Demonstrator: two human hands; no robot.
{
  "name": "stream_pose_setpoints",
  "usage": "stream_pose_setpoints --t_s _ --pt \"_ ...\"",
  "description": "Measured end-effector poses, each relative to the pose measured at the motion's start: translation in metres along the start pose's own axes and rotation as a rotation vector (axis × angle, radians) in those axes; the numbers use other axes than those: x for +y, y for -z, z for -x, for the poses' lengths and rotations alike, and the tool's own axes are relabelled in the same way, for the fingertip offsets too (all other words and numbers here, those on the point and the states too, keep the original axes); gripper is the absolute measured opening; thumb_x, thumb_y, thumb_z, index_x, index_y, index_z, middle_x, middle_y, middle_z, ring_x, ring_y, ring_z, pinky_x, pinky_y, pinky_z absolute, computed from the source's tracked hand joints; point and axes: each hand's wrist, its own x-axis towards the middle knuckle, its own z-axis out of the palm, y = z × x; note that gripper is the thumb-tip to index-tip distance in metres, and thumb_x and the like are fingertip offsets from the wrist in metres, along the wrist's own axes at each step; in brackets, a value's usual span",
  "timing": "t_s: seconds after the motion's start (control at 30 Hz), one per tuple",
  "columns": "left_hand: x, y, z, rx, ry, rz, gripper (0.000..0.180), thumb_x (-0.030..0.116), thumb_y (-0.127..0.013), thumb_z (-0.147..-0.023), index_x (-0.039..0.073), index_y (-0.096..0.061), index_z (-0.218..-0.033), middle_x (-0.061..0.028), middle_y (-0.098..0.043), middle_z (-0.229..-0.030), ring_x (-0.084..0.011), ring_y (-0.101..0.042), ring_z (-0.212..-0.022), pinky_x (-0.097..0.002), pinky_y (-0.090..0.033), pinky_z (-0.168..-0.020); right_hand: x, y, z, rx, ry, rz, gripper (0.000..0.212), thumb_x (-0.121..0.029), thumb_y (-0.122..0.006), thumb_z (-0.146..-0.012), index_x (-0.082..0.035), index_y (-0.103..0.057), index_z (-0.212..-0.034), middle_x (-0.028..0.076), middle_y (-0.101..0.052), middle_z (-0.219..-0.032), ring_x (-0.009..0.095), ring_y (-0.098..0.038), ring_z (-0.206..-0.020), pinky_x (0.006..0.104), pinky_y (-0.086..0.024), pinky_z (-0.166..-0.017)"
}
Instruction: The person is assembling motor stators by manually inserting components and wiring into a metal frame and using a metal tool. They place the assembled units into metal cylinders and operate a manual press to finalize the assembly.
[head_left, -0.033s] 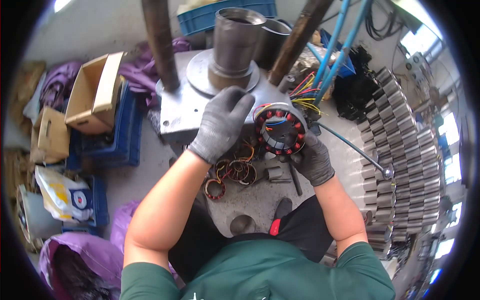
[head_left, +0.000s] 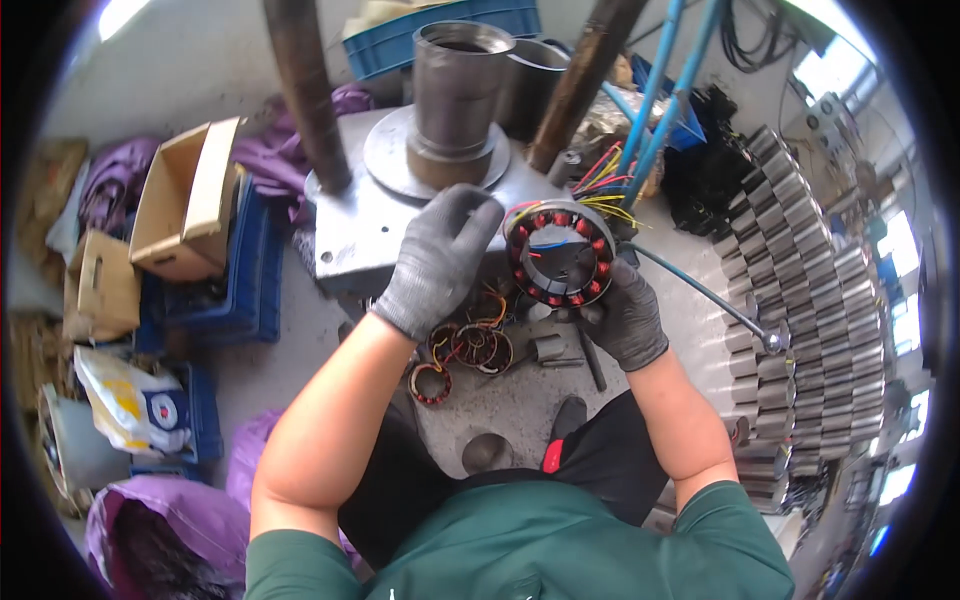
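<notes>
My L hand (head_left: pixel 440 262) is gloved, reaching furthest fwd, back of it up, fingers bent; L forearm (head_left: pixel 330 410) bare, slanting inward. My R hand (head_left: pixel 632 318), also gloved, sits a bit lower, curled in a grip w/ R forearm (head_left: pixel 685 420) bare, slanting inward too. Both elbows bent.

The gloved right hand (head_left: pixel 628 318) grips a ring (head_left: pixel 548 290) lined with red coils by its lower right side. Wires (head_left: pixel 600 195), yellow and red, fan out behind it. The gloved left hand (head_left: pixel 440 255) is curled beside the ring, before the metal table (head_left: pixel 350 235); whether it touches either is unclear. On the table, a cylinder (head_left: pixel 455 90) stands upright on a disc (head_left: pixel 385 150), between two dark posts (head_left: pixel 305 90). Wired rings (head_left: pixel 485 350) lie on the floor (head_left: pixel 440 415); metal sleeves (head_left: pixel 800 290) are stacked at right.
</notes>
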Motion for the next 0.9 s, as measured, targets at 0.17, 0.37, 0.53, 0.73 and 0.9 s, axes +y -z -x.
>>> stream_pose_setpoints --t_s 0.17,0.37,0.53,0.73,0.9 --pt "0.012 -0.032 0.020 -0.302 0.176 0.271 0.060 0.032 -0.069 -0.106 0.002 -0.048 -0.153 -0.0093 -0.070 -0.120 -0.0192 -0.066 -0.110 -0.0375 -0.055 -0.099 -0.019 -0.002 0.009 -0.188 0.075 -0.314 0.058 -0.045 -0.067 -0.102 -0.003 -0.062 -0.141 0.014 -0.079 -0.108 0.018 -0.072 -0.062 0.0480 -0.067 -0.076" --pt "0.014 -0.058 0.031 -0.404 0.102 0.413 0.091 0.028 -0.084 -0.094 0.003 -0.032 -0.164 -0.0154 -0.055 -0.153 -0.0234 -0.051 -0.143 -0.0428 -0.042 -0.121 -0.022 0.011 0.015 -0.247 0.004 -0.461 0.059 -0.053 -0.059 -0.104 -0.004 -0.068 -0.136 0.013 -0.079 -0.110 0.019 -0.073 -0.065 0.0488 -0.066 -0.080" --pt "0.014 -0.062 0.030 -0.385 0.099 0.537 0.083 0.026 -0.082 -0.097 0.003 -0.036 -0.161 -0.0154 -0.056 -0.151 -0.0237 -0.053 -0.140 -0.0431 -0.043 -0.119 -0.026 0.008 0.020 -0.218 0.019 -0.452 0.056 -0.050 -0.060 -0.104 -0.004 -0.069 -0.135 0.010 -0.079 -0.110 0.016 -0.068 -0.060 0.0435 -0.065 -0.077" --pt "0.019 -0.060 0.025 -0.252 0.283 0.517 0.045 0.027 -0.071 -0.103 0.001 -0.057 -0.137 -0.0089 -0.068 -0.122 -0.0162 -0.062 -0.114 -0.0354 -0.051 -0.104 -0.023 0.008 0.027 -0.153 -0.008 -0.387 0.055 -0.048 -0.068 -0.098 -0.003 -0.071 -0.130 0.009 -0.077 -0.105 0.015 -0.066 -0.061 0.0392 -0.064 -0.076" --pt "0.014 -0.052 0.021 -0.227 0.358 0.417 0.040 0.028 -0.066 -0.105 0.001 -0.059 -0.135 -0.0088 -0.069 -0.118 -0.0149 -0.064 -0.108 -0.0336 -0.053 -0.099 -0.014 -0.014 0.033 0.080 0.040 -0.093 0.057 -0.044 -0.080 -0.085 -0.004 -0.069 -0.124 0.006 -0.074 -0.102 0.015 -0.070 -0.083 0.0298 -0.060 -0.074"
